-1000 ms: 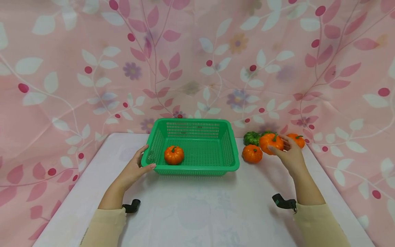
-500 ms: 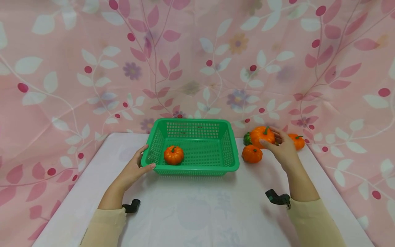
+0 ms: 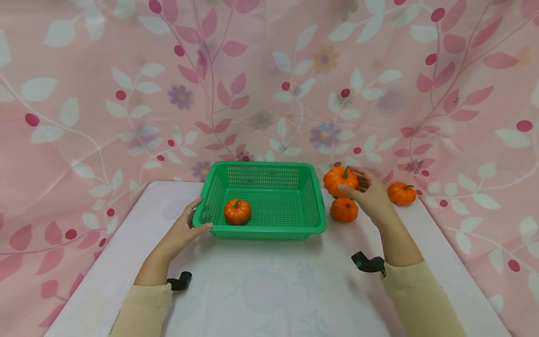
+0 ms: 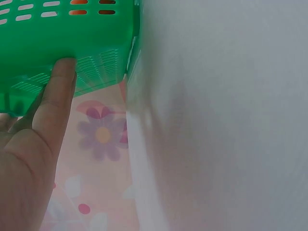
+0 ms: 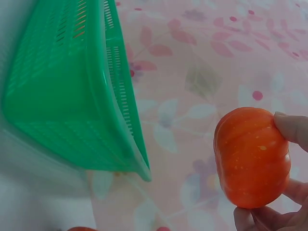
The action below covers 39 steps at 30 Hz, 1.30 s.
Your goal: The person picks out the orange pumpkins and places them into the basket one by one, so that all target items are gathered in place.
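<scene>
My right hand (image 3: pixel 372 194) holds an orange toy pumpkin (image 3: pixel 340 181) with a green stem between thumb and fingers, just right of the green plastic basket (image 3: pixel 261 230). In the right wrist view, the pumpkin (image 5: pixel 252 159) hangs before the backdrop, apart from the basket (image 5: pixel 103 103). My left hand (image 3: pixel 178 236) rests at the basket's front left corner, thumb at the front rim and fingers along the left side. The left wrist view shows a straight digit touching the basket wall (image 4: pixel 43 38). Inside the basket, at the front left, sits another orange pumpkin (image 3: pixel 237 212).
An orange pumpkin (image 3: pixel 344 210) stands on the white table (image 3: pixel 269 285) below the held one. Farther right is one more pumpkin (image 3: pixel 402 194). Green gourds behind the held pumpkin are almost wholly hidden. A pink floral cloth (image 3: pixel 261 93) hangs behind the table.
My right hand has carried the pumpkin left and slightly up, toward the basket, now covering the green gourds. The left hand and basket have stayed in place.
</scene>
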### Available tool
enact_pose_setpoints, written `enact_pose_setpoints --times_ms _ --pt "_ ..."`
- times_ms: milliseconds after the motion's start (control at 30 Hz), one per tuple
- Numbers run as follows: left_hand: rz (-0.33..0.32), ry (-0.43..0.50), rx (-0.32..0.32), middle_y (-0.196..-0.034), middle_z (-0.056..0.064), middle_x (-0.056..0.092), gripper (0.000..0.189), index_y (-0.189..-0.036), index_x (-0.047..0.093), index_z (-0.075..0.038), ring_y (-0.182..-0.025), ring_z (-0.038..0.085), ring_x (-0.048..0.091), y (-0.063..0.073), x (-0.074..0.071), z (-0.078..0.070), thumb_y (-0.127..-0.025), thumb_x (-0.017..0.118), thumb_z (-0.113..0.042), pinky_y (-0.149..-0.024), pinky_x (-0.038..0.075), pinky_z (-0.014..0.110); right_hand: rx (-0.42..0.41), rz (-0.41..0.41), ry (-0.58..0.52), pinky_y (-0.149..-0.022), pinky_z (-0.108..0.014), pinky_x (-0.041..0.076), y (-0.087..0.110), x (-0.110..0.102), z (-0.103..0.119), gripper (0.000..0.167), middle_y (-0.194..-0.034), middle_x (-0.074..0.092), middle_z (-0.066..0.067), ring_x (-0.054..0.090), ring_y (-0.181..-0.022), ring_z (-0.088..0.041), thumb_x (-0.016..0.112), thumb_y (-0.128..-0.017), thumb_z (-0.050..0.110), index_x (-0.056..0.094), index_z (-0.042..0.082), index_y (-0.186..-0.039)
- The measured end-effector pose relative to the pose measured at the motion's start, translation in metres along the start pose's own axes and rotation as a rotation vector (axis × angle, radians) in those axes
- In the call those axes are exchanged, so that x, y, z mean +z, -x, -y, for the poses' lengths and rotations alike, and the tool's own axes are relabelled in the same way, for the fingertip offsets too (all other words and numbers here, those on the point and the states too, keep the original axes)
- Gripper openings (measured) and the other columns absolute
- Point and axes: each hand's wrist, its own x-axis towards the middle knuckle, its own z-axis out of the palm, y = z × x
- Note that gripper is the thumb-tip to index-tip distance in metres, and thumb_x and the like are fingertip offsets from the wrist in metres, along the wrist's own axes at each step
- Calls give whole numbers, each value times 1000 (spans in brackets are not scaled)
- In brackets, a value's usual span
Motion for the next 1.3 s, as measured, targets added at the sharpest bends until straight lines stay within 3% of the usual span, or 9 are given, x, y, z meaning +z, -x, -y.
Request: enact_pose_setpoints --times_ms 467,967,1300 --pt "8 0 9 -163 21 16 93 -162 6 -29 -145 42 27 0 -1 0 -95 71 -26 -112 29 61 -60 57 -47 -104 -53 44 -8 19 17 78 -153 38 -16 42 -134 -36 74 -91 40 36 19 -156" --pt "7 2 8 -163 22 16 93 -162 7 -28 -146 42 25 0 0 -1 -95 71 -23 -113 28 60 -95 137 -67 -104 -52 44 -24 42 27 74 -152 38 -16 43 -131 -36 74 -91 36 39 17 -154" --pt "3 -21 10 -163 22 17 94 -162 8 -28 -145 43 26 -2 -1 3 -94 72 -31 -112 29 60 -88 206 -34 -104 -50 45 -37 58 36 72 -151 40 -13 45 -131 -33 74 -92 38 40 19 -153"
